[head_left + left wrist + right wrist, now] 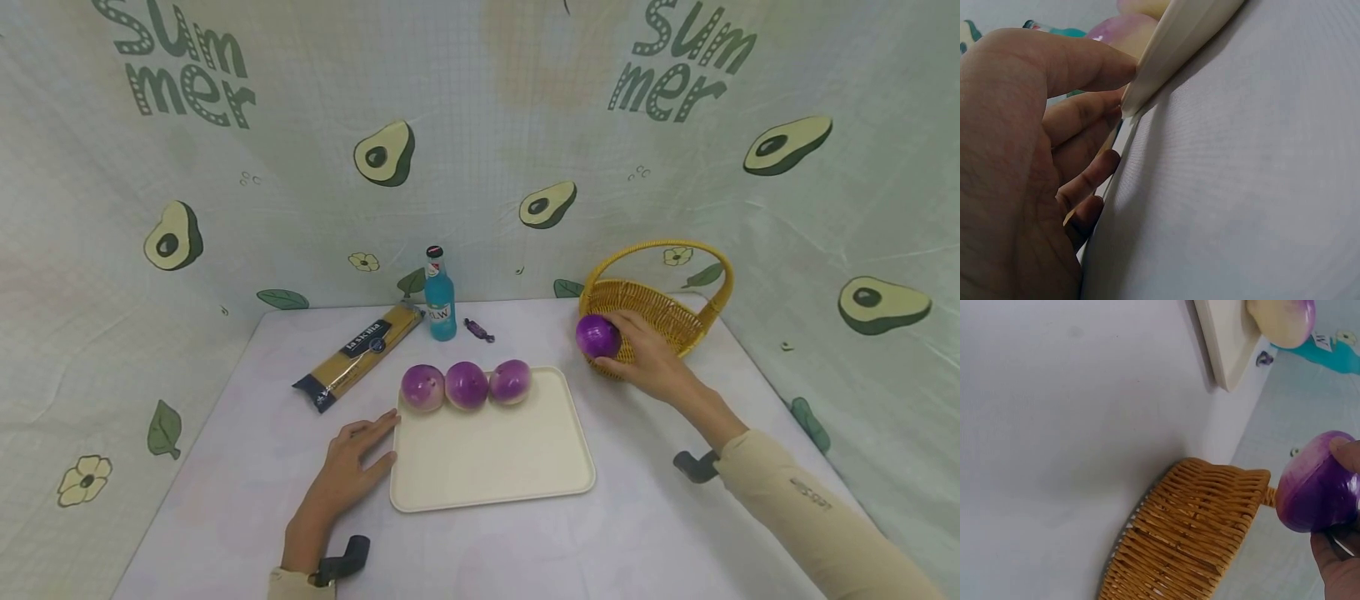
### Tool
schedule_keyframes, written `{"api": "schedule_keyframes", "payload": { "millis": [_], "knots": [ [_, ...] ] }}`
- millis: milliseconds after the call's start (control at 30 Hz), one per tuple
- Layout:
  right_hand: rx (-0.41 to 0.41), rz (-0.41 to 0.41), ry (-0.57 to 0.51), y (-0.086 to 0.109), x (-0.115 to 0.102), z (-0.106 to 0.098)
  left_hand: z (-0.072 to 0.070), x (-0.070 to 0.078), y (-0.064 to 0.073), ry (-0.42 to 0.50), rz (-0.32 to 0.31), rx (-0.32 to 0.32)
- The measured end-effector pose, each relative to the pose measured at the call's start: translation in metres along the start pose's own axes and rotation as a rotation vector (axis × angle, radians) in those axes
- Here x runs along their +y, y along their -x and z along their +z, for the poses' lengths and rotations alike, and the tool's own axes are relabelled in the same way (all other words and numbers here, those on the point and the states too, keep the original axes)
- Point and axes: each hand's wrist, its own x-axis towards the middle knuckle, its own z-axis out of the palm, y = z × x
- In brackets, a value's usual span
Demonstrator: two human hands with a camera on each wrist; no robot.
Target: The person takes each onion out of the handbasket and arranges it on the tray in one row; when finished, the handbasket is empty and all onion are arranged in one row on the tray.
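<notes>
My right hand (651, 358) grips a purple turnip (597, 336) at the front left rim of a yellow wicker basket (637, 302). In the right wrist view, the held turnip (1319, 481) is just beyond the basket rim, with thumb and fingers on opposite sides of it. Three purple-and-white turnips (467, 386) stand in a row along the far edge of a cream tray (491, 458). My left hand (348, 467) touches the tray's left edge with thumb and index fingertips spread apart. Close up in the left wrist view, its fingers (1088, 65) meet the tray rim (1179, 47).
Behind the tray stands a blue bottle (440, 296) with a dark cap. A small purple wrapped candy (479, 331) lies to its right. A pack of pasta (363, 354) lies slanted at the left. A patterned cloth (465, 150) hangs behind the white table (487, 550).
</notes>
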Motion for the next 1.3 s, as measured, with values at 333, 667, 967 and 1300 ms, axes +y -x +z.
{"api": "schedule_keyframes", "payload": {
  "millis": [333, 667, 967, 1300],
  "knots": [
    [-0.011, 0.001, -0.007, -0.0007, -0.0001, 0.0033, -0.0014, 0.003, -0.0003, -0.002, -0.005, 0.008],
    [-0.018, -0.008, 0.0, -0.0018, -0.0015, 0.0053, -0.0013, 0.0033, 0.0004, 0.003, -0.013, 0.004],
    [0.001, -0.037, 0.01, -0.0016, -0.0024, 0.0062, -0.0005, 0.0003, 0.0003, 0.011, 0.004, 0.012],
    [-0.002, -0.042, 0.003, -0.0016, -0.003, 0.0087, -0.0001, -0.0002, 0.0004, 0.005, 0.011, 0.014]
  ]
}}
